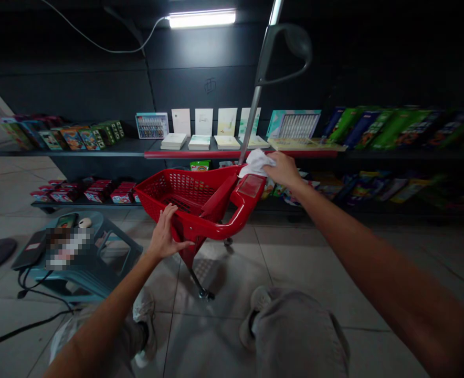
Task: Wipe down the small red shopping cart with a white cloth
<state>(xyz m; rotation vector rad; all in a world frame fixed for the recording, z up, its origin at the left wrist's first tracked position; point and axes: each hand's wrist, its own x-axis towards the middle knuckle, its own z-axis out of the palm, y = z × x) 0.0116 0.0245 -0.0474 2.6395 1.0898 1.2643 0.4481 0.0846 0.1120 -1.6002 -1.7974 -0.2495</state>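
Note:
A red plastic shopping cart (224, 229) stands before me, its basket with perforated walls turned to the left. Over the basket's near rim, my left hand (164, 233) has its fingers on the top edge and the thumb spread along the outer side, gripping it. My right hand (284, 170) is closed round a crumpled white cloth (254, 163). That cloth presses on the far end of the cart's handle, beside the base of a metal pole (251, 121). Higher on the pole sits a dark grey loop-shaped piece (269, 58).
Behind the cart, a dark shelf (129, 148) carries books, pen sets, small boxes and green and blue packets. More red boxes (98, 190) fill the lower shelf. At left stands a blue-grey stool (109, 233) with devices and black cables (31, 328). My shoes flank the cart's wheels.

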